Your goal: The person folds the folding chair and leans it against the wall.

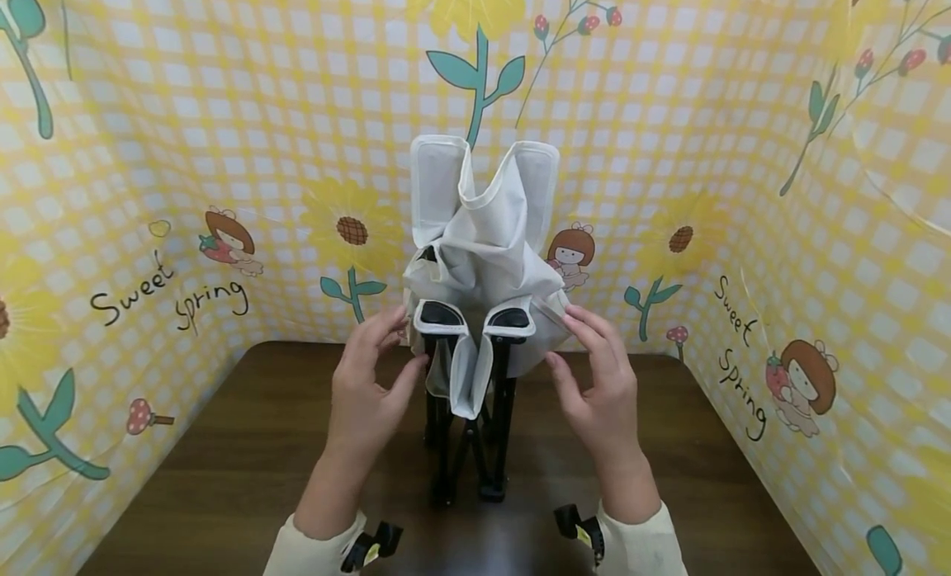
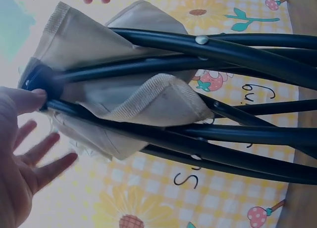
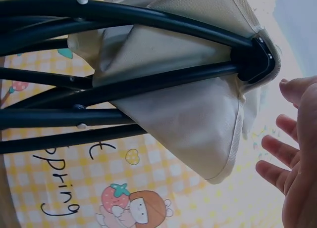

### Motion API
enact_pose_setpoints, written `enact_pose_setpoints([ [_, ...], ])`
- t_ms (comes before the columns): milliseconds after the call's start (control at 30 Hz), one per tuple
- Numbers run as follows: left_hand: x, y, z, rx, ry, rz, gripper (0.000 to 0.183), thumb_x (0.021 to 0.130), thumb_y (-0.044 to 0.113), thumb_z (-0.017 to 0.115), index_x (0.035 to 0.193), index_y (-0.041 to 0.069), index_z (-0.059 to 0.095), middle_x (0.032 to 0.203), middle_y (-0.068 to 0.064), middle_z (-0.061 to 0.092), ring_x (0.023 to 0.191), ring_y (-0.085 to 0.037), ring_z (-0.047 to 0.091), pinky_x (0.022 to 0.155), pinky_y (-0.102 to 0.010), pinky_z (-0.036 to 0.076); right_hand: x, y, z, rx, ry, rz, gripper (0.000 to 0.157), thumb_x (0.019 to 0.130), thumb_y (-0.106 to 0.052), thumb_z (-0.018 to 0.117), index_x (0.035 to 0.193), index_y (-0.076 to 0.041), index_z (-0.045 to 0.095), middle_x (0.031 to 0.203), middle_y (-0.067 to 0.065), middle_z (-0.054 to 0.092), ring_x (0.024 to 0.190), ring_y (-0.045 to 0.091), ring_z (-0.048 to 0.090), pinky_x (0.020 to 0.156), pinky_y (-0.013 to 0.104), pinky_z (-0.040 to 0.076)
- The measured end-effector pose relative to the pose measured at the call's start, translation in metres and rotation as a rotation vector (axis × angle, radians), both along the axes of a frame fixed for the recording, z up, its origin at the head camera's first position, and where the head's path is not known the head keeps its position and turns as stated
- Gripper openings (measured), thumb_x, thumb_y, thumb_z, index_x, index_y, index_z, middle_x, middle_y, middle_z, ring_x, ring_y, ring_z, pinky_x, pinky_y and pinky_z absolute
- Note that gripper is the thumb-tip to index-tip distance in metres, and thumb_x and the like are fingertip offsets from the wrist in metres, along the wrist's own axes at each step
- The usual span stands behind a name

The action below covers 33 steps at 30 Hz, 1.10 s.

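Note:
A partly folded camp chair [image 1: 494, 262] with off-white fabric stands upright on the table, its crossed black legs [image 1: 502, 427] drawn close together. Two fabric flaps stick up at its top, and black end pieces [image 1: 509, 318] show in the front corner pockets. On the chair's left side is my left hand [image 1: 371, 386], fingers loosely spread; the left wrist view has its thumb [image 2: 29, 98] at a black corner piece [image 2: 48, 80]. My right hand [image 1: 600, 394] is at the other side, relaxed, with fingertips right by the fabric. Its thumb appears near another corner piece [image 3: 255, 62].
Below the chair is a dark brown wooden table [image 1: 245, 444]. A yellow checked cloth [image 1: 639, 106] with sunflowers and cartoon figures surrounds it at the back and both sides. Black wrist straps [image 1: 371, 547] show at the sleeve cuffs.

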<state>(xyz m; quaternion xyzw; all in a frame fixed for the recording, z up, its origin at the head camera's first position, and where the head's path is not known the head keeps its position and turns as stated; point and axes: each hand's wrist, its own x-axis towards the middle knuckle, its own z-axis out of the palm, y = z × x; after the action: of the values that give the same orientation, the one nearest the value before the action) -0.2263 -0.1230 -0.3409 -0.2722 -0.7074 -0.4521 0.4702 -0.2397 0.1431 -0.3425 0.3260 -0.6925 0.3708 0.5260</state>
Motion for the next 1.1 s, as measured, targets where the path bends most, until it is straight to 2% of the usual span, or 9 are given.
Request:
enact_pose_setpoints([
  [167, 0.015, 0.003, 0.003, 0.058, 0.004, -0.018, 0.054, 0.070, -0.018, 0.074, 0.120, -0.008, 0.058, 0.116, -0.021, 0.062, 0.103, -0.033, 0.062, 0.088, -0.018, 0.052, 0.001, -0.001, -0.011, -0.057, -0.086, -0.017, 0.045, 0.082, -0.005, 0.073, 0.126, -0.003, 0.060, 0.128, 0.015, 0.058, 0.120, 0.030, 0.054, 0.105, 0.028, 0.041],
  [267, 0.018, 0.002, -0.001, 0.074, -0.020, -0.025, 0.053, 0.071, -0.018, 0.074, 0.121, -0.009, 0.057, 0.115, -0.021, 0.063, 0.101, -0.036, 0.063, 0.087, -0.019, 0.053, 0.002, -0.002, -0.019, -0.093, -0.131, -0.027, 0.045, 0.083, -0.004, 0.073, 0.126, -0.005, 0.060, 0.128, 0.013, 0.058, 0.120, 0.028, 0.054, 0.105, 0.026, 0.040],
  [400, 0.010, -0.003, -0.020, 0.101, -0.077, -0.023, 0.054, 0.074, -0.014, 0.074, 0.125, -0.003, 0.057, 0.115, -0.017, 0.065, 0.097, -0.033, 0.065, 0.081, -0.021, 0.055, 0.006, -0.005, -0.025, -0.158, -0.158, -0.026, 0.044, 0.080, 0.003, 0.072, 0.123, -0.002, 0.062, 0.125, 0.015, 0.060, 0.118, 0.029, 0.055, 0.105, 0.025, 0.040],
  [533, 0.002, -0.008, -0.041, 0.127, -0.190, -0.012, 0.049, 0.079, -0.006, 0.074, 0.124, 0.006, 0.061, 0.109, -0.010, 0.068, 0.091, -0.024, 0.068, 0.075, -0.020, 0.056, 0.016, -0.013, -0.024, -0.192, -0.193, -0.031, 0.042, 0.078, 0.009, 0.071, 0.119, 0.003, 0.062, 0.122, 0.020, 0.061, 0.116, 0.032, 0.055, 0.104, 0.022, 0.039],
  [667, 0.003, -0.009, -0.051, 0.136, -0.293, 0.009, 0.041, 0.082, 0.002, 0.074, 0.120, 0.016, 0.064, 0.103, -0.002, 0.070, 0.089, -0.014, 0.068, 0.075, -0.021, 0.056, 0.025, -0.020, -0.024, -0.211, -0.254, -0.027, 0.037, 0.080, 0.010, 0.069, 0.117, 0.006, 0.062, 0.117, 0.021, 0.062, 0.111, 0.030, 0.057, 0.100, 0.020, 0.042],
  [800, 0.005, -0.008, -0.058, 0.129, -0.359, 0.044, 0.034, 0.084, 0.007, 0.073, 0.116, 0.019, 0.066, 0.101, 0.004, 0.070, 0.091, -0.010, 0.067, 0.076, -0.023, 0.057, 0.017, -0.016, -0.044, -0.239, -0.371, 0.010, 0.030, 0.086, 0.003, 0.068, 0.116, -0.002, 0.065, 0.113, 0.012, 0.065, 0.106, 0.021, 0.060, 0.092, 0.022, 0.048],
  [900, 0.005, -0.008, -0.065, 0.131, -0.383, 0.066, 0.029, 0.085, 0.008, 0.073, 0.112, 0.015, 0.067, 0.100, 0.003, 0.071, 0.090, -0.009, 0.067, 0.077, -0.025, 0.057, 0.016, -0.014, -0.053, -0.259, -0.490, 0.028, 0.025, 0.090, -0.004, 0.066, 0.115, -0.005, 0.066, 0.111, 0.010, 0.067, 0.102, 0.020, 0.063, 0.087, 0.021, 0.051],
  [967, 0.005, -0.008, -0.069, 0.142, -0.401, 0.073, 0.026, 0.086, 0.009, 0.072, 0.110, 0.015, 0.068, 0.100, 0.002, 0.071, 0.089, -0.009, 0.067, 0.076, -0.023, 0.056, 0.021, -0.016, -0.051, -0.273, -0.557, 0.026, 0.023, 0.092, -0.006, 0.064, 0.114, -0.004, 0.065, 0.109, 0.013, 0.067, 0.099, 0.021, 0.064, 0.084, 0.018, 0.052],
  [1100, 0.004, -0.008, -0.076, 0.185, -0.457, 0.063, 0.023, 0.085, 0.009, 0.073, 0.106, 0.017, 0.069, 0.100, 0.000, 0.071, 0.088, -0.011, 0.068, 0.076, -0.018, 0.055, 0.026, -0.019, -0.050, -0.294, -0.662, 0.009, 0.023, 0.093, -0.010, 0.063, 0.115, -0.004, 0.065, 0.108, 0.011, 0.069, 0.097, 0.020, 0.065, 0.079, 0.018, 0.053],
])
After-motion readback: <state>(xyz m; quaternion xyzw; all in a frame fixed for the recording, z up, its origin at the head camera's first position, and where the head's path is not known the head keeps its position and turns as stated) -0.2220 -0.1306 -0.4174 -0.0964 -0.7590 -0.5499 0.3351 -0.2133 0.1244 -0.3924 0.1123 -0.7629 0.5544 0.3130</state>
